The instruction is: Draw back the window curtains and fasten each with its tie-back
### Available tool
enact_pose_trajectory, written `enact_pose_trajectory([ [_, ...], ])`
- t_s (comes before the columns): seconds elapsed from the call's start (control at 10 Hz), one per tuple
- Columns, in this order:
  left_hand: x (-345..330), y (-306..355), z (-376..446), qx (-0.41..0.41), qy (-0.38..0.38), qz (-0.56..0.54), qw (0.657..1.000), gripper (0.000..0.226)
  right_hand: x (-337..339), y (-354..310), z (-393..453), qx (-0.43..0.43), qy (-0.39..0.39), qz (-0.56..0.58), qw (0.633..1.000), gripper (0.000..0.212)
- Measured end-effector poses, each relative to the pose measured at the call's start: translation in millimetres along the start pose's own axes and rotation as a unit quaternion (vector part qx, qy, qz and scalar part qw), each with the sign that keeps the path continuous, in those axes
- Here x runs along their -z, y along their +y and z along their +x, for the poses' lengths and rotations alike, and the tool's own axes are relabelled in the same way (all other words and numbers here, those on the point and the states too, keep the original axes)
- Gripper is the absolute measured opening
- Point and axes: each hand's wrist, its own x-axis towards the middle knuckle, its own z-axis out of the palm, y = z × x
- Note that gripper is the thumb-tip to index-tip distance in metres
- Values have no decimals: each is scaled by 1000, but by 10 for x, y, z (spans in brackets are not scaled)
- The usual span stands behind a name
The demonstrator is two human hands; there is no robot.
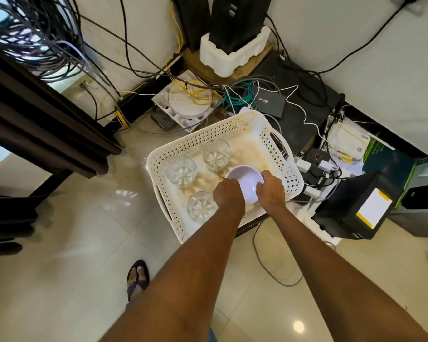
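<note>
A dark brown curtain [42, 124] hangs in folds at the left, beside a bright window. No tie-back shows. Both my hands reach down into a white perforated basket [235, 124] on the floor. My left hand [229, 193] and my right hand [271, 191] hold a white bowl [245, 180] between them, fingers curled over its rim on either side. Three clear drinking glasses stand in the basket: one [216, 151] at the back, one [181, 171] at the left and one [200, 206] next to my left wrist.
Tangled cables, a white router [189, 103], a black box [272, 103] and a power strip [316, 166] crowd the floor behind and right of the basket. A black printer [356, 208] sits at the right. My sandalled foot [137, 277] stands on glossy tiles.
</note>
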Motion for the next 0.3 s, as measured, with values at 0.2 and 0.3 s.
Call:
enact_pose_trajectory([
  [0.2,159,-160,-239,-59,47,-76,994,26,-27,-131,-148,14,80,-24,996,43],
  [0.3,204,-346,-342,-57,85,-116,988,29,-62,-279,-303,61,138,17,988,41],
])
